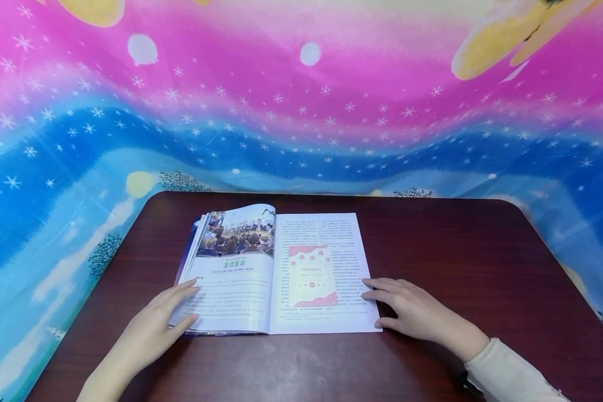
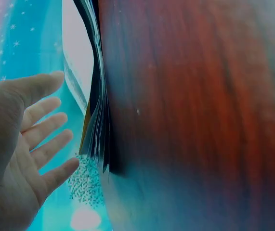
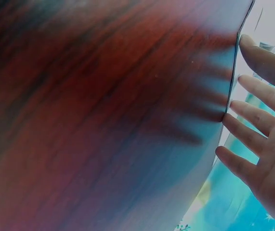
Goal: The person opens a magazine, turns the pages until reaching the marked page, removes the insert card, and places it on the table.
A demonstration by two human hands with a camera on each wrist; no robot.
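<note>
An open magazine [image 1: 241, 296] lies on the table, a colour illustration at the top of its left page and dense text on the right. On the right page rests a pink and pale-yellow strawberry-pattern card [image 1: 312, 276]. My left hand [image 1: 153, 318] is at the left page's outer edge, fingers spread and fairly straight. In the left wrist view the stacked page edges [image 2: 98, 115] fan out beside that hand. At the right page's outer edge is my right hand [image 1: 412, 307], its fingertips at the margin. Its straight, spread fingers show along the thin magazine edge [image 3: 233, 77] in the right wrist view.
The dark reddish-brown wooden table [image 1: 457, 251] has rounded far corners. A pink and blue cloth [image 1: 301, 111] with snowflakes hangs behind it and along both sides.
</note>
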